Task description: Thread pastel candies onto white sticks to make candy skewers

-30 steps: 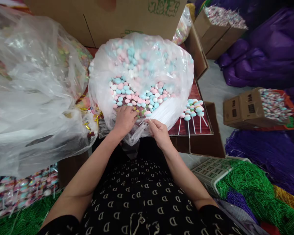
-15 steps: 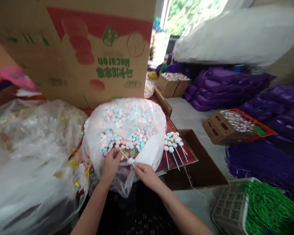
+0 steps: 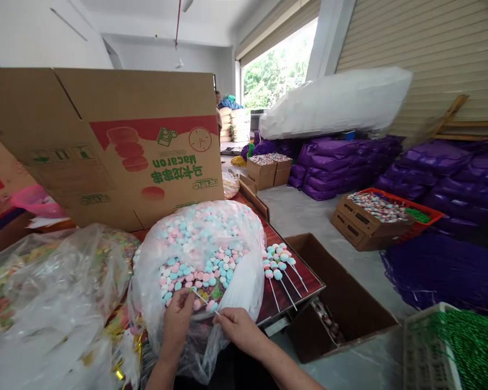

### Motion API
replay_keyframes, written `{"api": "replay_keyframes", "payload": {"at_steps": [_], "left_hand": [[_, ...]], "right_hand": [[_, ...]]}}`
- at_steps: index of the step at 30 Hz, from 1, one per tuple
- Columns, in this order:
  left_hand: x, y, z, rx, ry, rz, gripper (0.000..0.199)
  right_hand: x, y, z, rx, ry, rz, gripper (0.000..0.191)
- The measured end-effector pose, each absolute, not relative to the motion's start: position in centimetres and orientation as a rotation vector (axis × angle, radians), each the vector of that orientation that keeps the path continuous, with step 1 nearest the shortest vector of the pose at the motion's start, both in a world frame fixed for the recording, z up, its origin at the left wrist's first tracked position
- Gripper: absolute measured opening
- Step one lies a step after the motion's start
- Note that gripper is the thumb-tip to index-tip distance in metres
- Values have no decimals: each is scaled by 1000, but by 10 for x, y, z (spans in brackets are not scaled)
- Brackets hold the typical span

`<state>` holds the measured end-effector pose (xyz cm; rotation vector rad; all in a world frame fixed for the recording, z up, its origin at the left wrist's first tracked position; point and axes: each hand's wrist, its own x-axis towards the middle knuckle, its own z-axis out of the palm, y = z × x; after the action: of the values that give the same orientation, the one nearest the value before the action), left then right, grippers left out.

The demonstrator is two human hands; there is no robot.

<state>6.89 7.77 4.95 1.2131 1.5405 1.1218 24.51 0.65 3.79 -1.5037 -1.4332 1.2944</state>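
In the middle of the view is a clear plastic bag [image 3: 146, 271] of small pink, blue and white candies [image 3: 195, 265]. Over its opening, a thin white stick [image 3: 201, 297] slants between my hands. My right hand [image 3: 238, 326] pinches the stick's lower end; a pink and a blue candy show close to that end. My left hand [image 3: 178, 315] is closed at the upper end, its fingertips on a small greenish piece, mostly hidden. Beside my right hand, a bundle of white sticks [image 3: 242, 287] lies on the bag. Finished-looking candy skewers [image 3: 278, 262] rest at the right on the red tabletop [image 3: 264, 311].
A big macaron carton [image 3: 146, 157] stands behind the bag. Another plastic bag [image 3: 57, 281] with wrapped, colourful pieces fills the left. An open brown box [image 3: 350, 303] sits below the table's right edge. Purple sacks [image 3: 333, 162] and a crate [image 3: 427, 336] of green ties are farther right.
The camera has tilted up, so more of the room shows and everything sits lower. My hands stay at the same stick over the bag, with the left fingertips still at its upper end.
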Motion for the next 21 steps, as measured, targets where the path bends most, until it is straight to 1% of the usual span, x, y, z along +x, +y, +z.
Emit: {"api": "replay_keyframes", "payload": {"at_steps": [10,13,17,21], "left_hand": [[72,69,61,1443,1678,1031,45],[69,71,58,1439,1679,1023,48],[65,77,50,1429,1630,1034,45],[65,80,43,1393,1589,1054,47]], "right_hand": [[244,9,31,-1510,-1500,1239,36],[243,10,26,-1514,-1543,1208,35],[242,12,16,-1526,-1566,1179,36],[242,15,12,-1542,-1560,1182,36]]}}
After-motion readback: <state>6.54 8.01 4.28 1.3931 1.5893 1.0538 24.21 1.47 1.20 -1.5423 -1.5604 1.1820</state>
